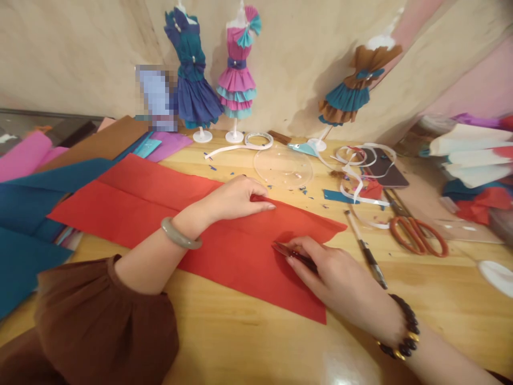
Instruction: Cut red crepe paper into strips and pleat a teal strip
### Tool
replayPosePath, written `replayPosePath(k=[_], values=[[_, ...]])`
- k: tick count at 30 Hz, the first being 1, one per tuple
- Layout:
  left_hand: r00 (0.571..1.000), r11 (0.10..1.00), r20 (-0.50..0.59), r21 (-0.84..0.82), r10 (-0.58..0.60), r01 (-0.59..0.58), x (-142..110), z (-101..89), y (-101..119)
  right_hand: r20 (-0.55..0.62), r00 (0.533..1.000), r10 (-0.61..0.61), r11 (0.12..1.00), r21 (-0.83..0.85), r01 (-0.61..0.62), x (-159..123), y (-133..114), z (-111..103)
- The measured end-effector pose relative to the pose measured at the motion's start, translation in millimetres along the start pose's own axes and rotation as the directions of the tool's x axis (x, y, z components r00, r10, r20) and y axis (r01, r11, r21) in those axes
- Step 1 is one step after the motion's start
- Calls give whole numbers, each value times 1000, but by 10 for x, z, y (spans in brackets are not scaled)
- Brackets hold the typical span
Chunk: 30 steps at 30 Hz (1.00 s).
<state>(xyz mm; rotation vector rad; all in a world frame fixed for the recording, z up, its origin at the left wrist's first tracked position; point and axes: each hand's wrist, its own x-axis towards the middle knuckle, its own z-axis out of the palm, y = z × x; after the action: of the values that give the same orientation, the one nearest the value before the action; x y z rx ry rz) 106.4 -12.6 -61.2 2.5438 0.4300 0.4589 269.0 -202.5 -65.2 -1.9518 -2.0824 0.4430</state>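
Observation:
A long sheet of red crepe paper (240, 254) with a lengthwise crease lies across the table. My left hand (236, 198), a pale bangle on its wrist, rests over the paper's far edge, with thumb and fingers closed on that edge. Lower right, my right hand (320, 262) is closed around a slim dark pointed tool (284, 249). Its tip lies over the red sheet near the right end. Most of the tool is hidden by the fingers, so its exact kind is unclear.
Orange-handled scissors (419, 235) and a pen (366, 250) lie to the right. Behind are a clear plastic disc (284, 166), white ribbon (352, 182) and small dressed mannequins (236, 69). Coloured paper sheets (36, 224) pile up at left.

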Motion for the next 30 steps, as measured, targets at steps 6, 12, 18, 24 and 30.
replayPosePath(k=[6,12,18,24,30], values=[[1000,1000,-27,1,9,-9,5,-9,41,15,1000,4,998,-63,-3,35,-32,29],[1000,1000,-20,-2,10,-10,4,1,23,16,999,-45,989,-139,46,78,-45,91],[999,1000,-24,-8,23,-23,9,-15,28,5,997,-71,987,-144,71,108,-21,128],[998,999,-40,-3,47,-48,19,-25,20,-14,997,-82,991,-111,80,124,-5,128],[997,999,-51,-2,49,-50,16,-29,24,-26,996,-87,992,-96,84,139,10,141]])
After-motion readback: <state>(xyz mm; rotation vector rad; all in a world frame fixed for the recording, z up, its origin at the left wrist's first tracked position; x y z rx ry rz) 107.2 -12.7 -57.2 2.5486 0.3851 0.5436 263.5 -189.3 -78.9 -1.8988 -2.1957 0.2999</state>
